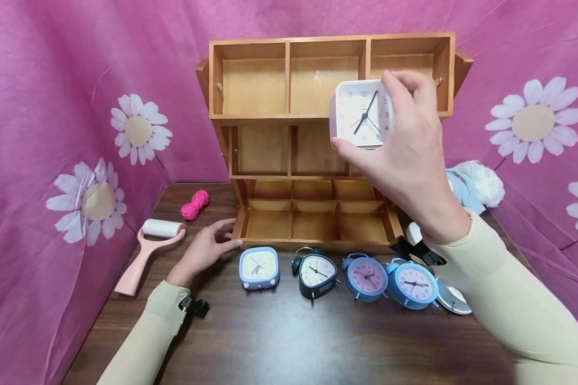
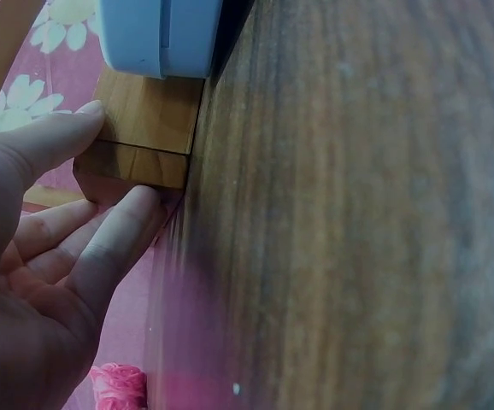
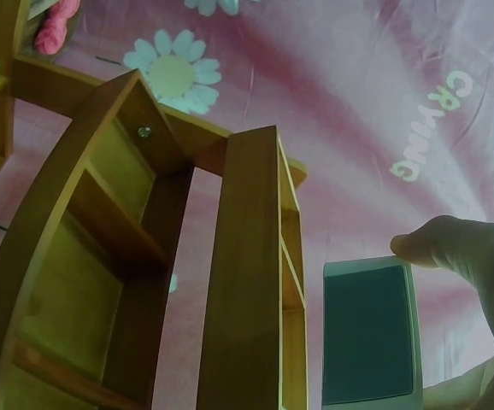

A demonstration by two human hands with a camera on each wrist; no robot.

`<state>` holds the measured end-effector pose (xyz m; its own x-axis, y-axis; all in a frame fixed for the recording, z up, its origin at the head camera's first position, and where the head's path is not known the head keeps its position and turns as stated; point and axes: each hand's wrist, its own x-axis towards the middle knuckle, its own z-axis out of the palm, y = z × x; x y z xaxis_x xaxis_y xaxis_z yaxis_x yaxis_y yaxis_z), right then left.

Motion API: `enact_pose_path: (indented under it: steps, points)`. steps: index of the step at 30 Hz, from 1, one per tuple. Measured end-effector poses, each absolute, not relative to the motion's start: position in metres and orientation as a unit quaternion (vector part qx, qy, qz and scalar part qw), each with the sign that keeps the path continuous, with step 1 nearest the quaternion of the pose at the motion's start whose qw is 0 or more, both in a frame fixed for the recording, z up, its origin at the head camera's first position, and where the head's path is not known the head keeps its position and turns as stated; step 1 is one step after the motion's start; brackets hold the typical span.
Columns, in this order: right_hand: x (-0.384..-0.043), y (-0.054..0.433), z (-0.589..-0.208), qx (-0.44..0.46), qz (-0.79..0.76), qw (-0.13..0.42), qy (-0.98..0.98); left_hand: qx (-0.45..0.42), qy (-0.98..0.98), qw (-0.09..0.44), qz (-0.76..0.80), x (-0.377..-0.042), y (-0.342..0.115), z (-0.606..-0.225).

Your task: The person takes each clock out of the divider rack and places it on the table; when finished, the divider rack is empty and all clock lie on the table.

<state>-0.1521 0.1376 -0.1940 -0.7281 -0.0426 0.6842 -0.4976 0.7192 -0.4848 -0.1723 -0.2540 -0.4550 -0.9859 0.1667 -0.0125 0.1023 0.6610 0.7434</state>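
In the head view my right hand (image 1: 411, 139) holds a white square alarm clock (image 1: 358, 115), thumb below and fingers at its top corner. The clock is raised in front of the top tier of a three-tier wooden shelf (image 1: 248, 116), overlapping its middle and right compartments. Its dark back (image 3: 368, 333) shows in the right wrist view. My left hand (image 1: 204, 251) grips the shelf's lower left front corner, thumb at the front and fingers at the side. Close by that hand, a blue square alarm clock (image 1: 259, 267) stands on the table before the bottom tier.
Along the shelf's front stand a dark green alarm clock (image 1: 317, 274), two blue round ones (image 1: 366, 278) and a white clock (image 1: 453, 299), partly hidden. A lint roller (image 1: 149, 248) and pink yarn (image 1: 195, 205) lie left; a plush toy (image 1: 477, 184) sits right.
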Motion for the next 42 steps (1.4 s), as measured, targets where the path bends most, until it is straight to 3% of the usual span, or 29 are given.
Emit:
enact_pose_path:
  steps: [7, 22, 42]
  points:
    - [-0.144, 0.152, -0.202, 0.132, 0.344, 0.320, -0.873, 0.078, 0.909, 0.042, 0.407, -0.172, -0.255, -0.454]
    - [-0.133, 0.188, -0.217, 0.062, 0.327, 0.237, -0.913, 0.068, 0.912, 0.031, 0.404, -0.166, -0.258, -0.455]
    - [-0.112, 0.275, -0.283, 0.041, 0.277, 0.190, -0.941, 0.083, 0.910, 0.042, 0.404, -0.171, -0.254, -0.452]
